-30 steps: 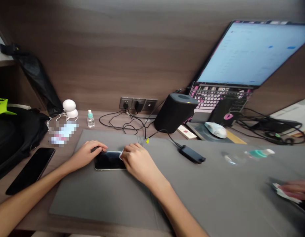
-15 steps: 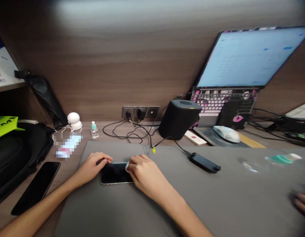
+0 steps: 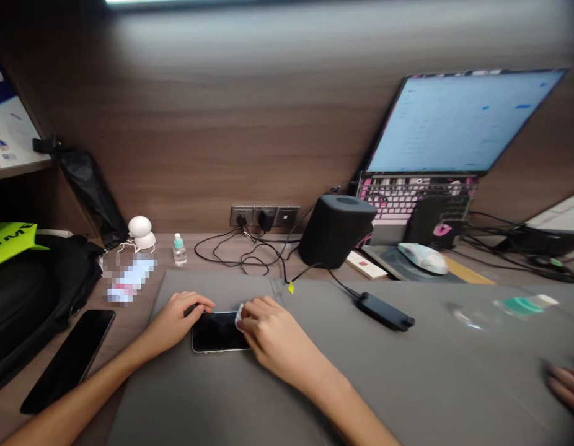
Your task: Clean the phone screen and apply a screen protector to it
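Note:
A smartphone (image 3: 217,334) with a dark screen and light frame lies flat on the grey desk mat (image 3: 212,406). At its upper left corner is my left hand (image 3: 180,316), its fingers curled and thumb tip against the edge. A dark patch shows between thumb and fingers; I cannot tell what it is. My right hand (image 3: 273,331) is closed over the phone's right end, pinching a small white wipe (image 3: 239,317) against the screen. The right end of the phone is hidden under this hand.
A second phone (image 3: 68,362) lies left, beside a black bag (image 3: 31,303). Behind stand a small dropper bottle (image 3: 179,251), a black speaker (image 3: 336,232) and a laptop (image 3: 459,124). A black cabled device (image 3: 384,310) and a clear bottle (image 3: 524,305) lie right, near another person's hand (image 3: 568,387).
The view has tilted slightly up, so the desk sits a little lower in the picture. Both hands keep nearly the same places at the phone, with the wipe still on the screen.

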Demonstrator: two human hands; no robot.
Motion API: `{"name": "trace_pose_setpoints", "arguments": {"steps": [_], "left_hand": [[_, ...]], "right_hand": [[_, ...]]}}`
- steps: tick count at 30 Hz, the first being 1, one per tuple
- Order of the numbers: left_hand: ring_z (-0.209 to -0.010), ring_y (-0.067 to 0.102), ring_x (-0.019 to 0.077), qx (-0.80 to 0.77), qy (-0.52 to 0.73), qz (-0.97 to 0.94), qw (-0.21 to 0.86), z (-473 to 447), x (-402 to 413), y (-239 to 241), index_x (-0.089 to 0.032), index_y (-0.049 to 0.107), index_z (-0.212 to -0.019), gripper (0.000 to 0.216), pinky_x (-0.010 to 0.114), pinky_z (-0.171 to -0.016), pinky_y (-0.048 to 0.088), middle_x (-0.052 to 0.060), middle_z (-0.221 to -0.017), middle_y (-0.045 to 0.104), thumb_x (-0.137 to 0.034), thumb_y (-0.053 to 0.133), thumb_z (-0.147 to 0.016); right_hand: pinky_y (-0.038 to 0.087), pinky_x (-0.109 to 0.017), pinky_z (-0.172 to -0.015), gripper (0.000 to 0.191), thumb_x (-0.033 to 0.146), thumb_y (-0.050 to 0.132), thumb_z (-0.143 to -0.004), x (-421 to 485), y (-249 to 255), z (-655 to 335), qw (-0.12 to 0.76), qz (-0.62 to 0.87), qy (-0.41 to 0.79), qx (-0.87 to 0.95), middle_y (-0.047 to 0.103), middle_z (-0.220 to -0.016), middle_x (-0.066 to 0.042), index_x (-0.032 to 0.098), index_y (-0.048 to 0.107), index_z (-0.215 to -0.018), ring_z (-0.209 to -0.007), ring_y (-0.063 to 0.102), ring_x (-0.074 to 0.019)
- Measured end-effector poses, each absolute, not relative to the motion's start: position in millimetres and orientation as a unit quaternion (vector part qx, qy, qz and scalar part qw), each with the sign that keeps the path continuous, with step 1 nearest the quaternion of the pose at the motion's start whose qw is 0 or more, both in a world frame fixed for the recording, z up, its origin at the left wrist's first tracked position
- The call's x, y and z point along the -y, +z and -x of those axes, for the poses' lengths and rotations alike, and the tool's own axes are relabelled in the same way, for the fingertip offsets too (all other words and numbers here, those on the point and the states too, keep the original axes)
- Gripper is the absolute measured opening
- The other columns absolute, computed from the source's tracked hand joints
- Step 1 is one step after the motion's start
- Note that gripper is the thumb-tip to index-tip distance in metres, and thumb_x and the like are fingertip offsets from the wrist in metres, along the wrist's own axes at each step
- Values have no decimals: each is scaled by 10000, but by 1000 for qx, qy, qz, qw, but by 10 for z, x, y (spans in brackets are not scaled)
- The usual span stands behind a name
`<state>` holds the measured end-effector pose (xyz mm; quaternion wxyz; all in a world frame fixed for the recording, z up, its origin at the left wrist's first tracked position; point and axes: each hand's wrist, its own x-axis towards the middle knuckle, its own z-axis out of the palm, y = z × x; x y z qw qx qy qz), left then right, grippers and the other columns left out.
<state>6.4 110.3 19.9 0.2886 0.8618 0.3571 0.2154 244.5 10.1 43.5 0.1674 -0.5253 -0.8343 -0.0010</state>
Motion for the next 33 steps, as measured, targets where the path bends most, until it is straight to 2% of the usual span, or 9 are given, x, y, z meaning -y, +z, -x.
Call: {"name": "trace_pose_setpoints", "arguments": {"steps": [5, 10, 13, 15, 19, 21, 24, 30, 33], "left_hand": [[-1098, 645, 233, -358, 221, -860, 291, -64, -1103, 187, -285, 743, -1110, 291, 400, -1033, 432, 18, -1088, 775, -309, 462, -1040], [-1066, 655, 235, -359, 217, -862, 285, -73, -1103, 202, -287, 744, -1093, 300, 400, -1003, 440, 7, -1057, 777, -321, 451, -1043], [-1047, 660, 233, -363, 217, -861, 284, -84, -1105, 210, -283, 744, -1082, 302, 398, -989, 442, 5, -1044, 778, -313, 446, -1041], [-1047, 663, 234, -364, 218, -860, 285, -88, -1109, 205, -279, 744, -1081, 298, 401, -989, 443, 8, -1048, 778, -312, 451, -1037], [-1105, 652, 238, -363, 219, -858, 291, -80, -1115, 184, -281, 747, -1089, 294, 404, -1023, 436, 13, -1105, 776, -321, 461, -1034], [-1122, 648, 237, -366, 217, -854, 298, -69, -1112, 178, -286, 743, -1124, 307, 400, -1039, 431, 10, -1108, 778, -341, 452, -1043], [-1122, 646, 237, -372, 208, -852, 304, -52, -1109, 183, -292, 731, -1185, 329, 401, -1058, 421, 7, -1101, 782, -377, 441, -1056], [-1144, 623, 241, -357, 185, -872, 279, -41, -1104, 250, -306, 732, -1191, 339, 406, -1072, 422, 12, -1152, 756, -453, 451, -1072], [-1209, 597, 261, -330, 159, -892, 265, -39, -1061, 293, -314, 681, -1299, 353, 420, -1099, 418, 31, -1242, 725, -505, 553, -1032]], "right_hand": [[430, -330, -951, 280, 84, 598, -974, -148, 421, -2300, 196, 464, 36, 863, 694, -1108, -62, 195, 762, -1171, -1008, 574, -215], [432, -369, -921, 257, 106, 563, -1009, -177, 453, -2484, 152, 537, 15, 830, 709, -950, -61, 192, 795, -939, -916, 589, -220], [442, -362, -894, 264, 95, 557, -1003, -158, 432, -2506, 158, 548, 11, 821, 701, -940, -60, 184, 782, -899, -906, 590, -218], [450, -347, -908, 230, 87, 576, -983, -158, 409, -2423, 179, 515, 21, 838, 700, -1008, -59, 186, 783, -998, -953, 588, -221], [423, -359, -1037, 324, 81, 585, -967, -182, 395, -2273, 209, 451, 31, 867, 693, -1156, -75, 187, 736, -1233, -1059, 579, -231], [389, -387, -1080, 253, 98, 575, -985, -184, 414, -2306, 188, 469, 24, 863, 711, -1068, -73, 185, 774, -1114, -1026, 591, -232], [412, -374, -971, 256, 117, 551, -1013, -172, 453, -2456, 141, 536, 15, 832, 719, -933, -69, 171, 785, -923, -920, 608, -219], [394, -342, -852, 261, 111, 550, -1016, -156, 465, -2641, 128, 586, 10, 800, 719, -929, -60, 166, 768, -883, -866, 607, -198], [394, -341, -842, 256, 112, 548, -1021, -162, 444, -2636, 145, 569, 18, 809, 708, -938, -62, 165, 769, -904, -867, 588, -200]]}}
